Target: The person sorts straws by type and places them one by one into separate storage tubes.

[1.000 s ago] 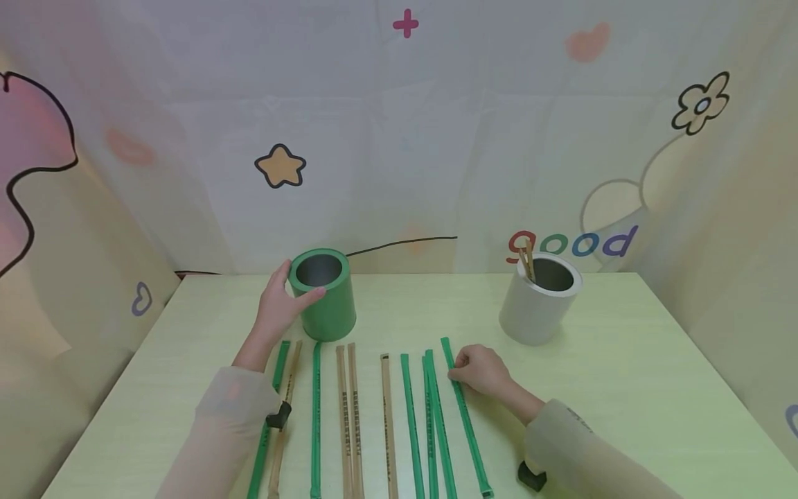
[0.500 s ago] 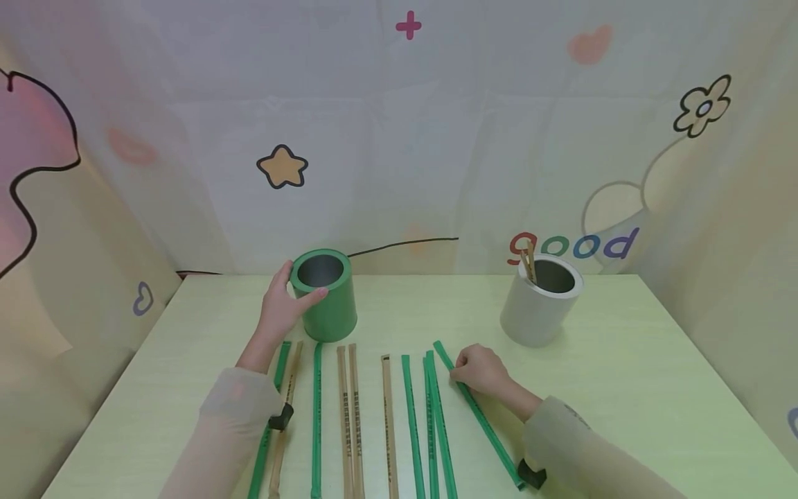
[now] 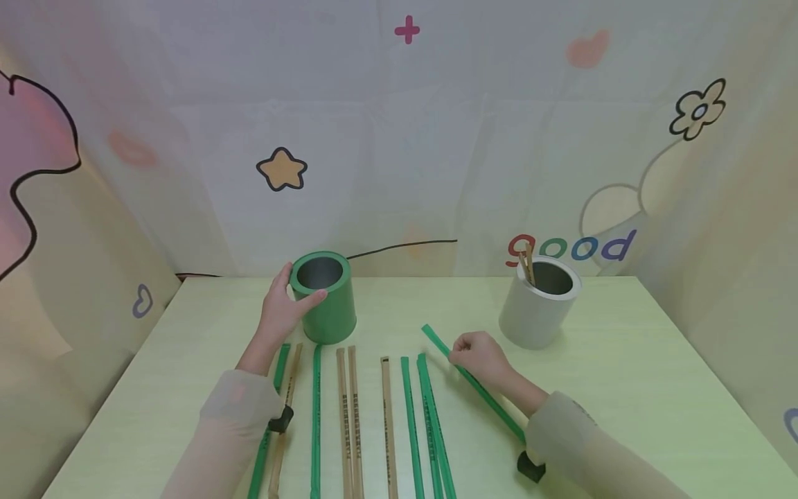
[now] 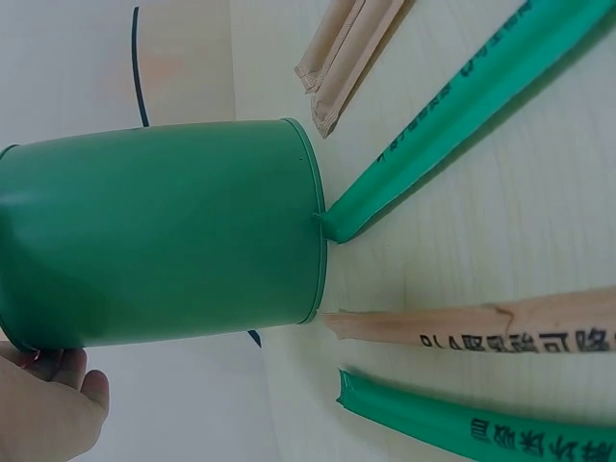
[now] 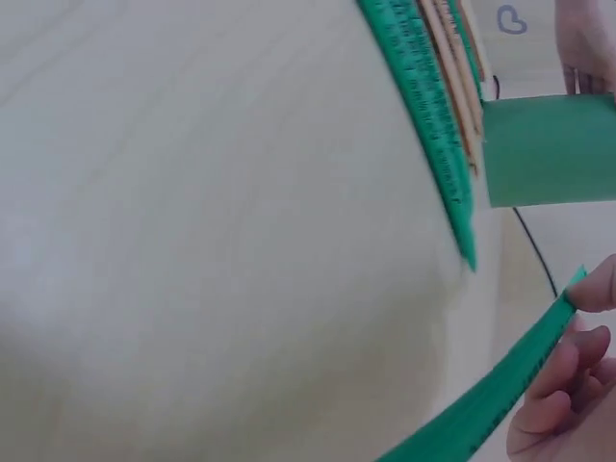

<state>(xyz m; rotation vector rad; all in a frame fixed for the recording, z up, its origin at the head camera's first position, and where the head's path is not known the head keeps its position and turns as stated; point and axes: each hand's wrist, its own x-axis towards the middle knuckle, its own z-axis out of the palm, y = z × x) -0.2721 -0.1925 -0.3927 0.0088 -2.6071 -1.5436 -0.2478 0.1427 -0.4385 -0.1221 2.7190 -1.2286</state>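
At the back left of the table stands a green cylindrical holder (image 3: 329, 320) with a dark inside. My left hand (image 3: 279, 309) grips its rim, thumb in front and fingers on the far left side. In the left wrist view, the holder's wall (image 4: 164, 231) fills the left part, with fingertips (image 4: 72, 371) against it. My right hand (image 3: 483, 360) pinches a green paper-wrapped straw (image 3: 492, 403) between thumb and fingers, its far end raised and pointing to the upper left. The right wrist view shows this straw (image 5: 491, 404) running down from the pinch; its near end is out of frame there.
A white holder (image 3: 530, 322) with thin brown sticks (image 3: 528, 265) stands at the back right. Several green wrapped straws (image 3: 411, 423) and brown ones (image 3: 388, 423) lie roughly side by side along the front. A printed cloth (image 3: 399, 138) hangs behind the table.
My right hand has pinched and lifted the green straw, turning it so its far end swings left and its near end right. Two neighbouring green straws shifted slightly. My left hand stays on the holder.
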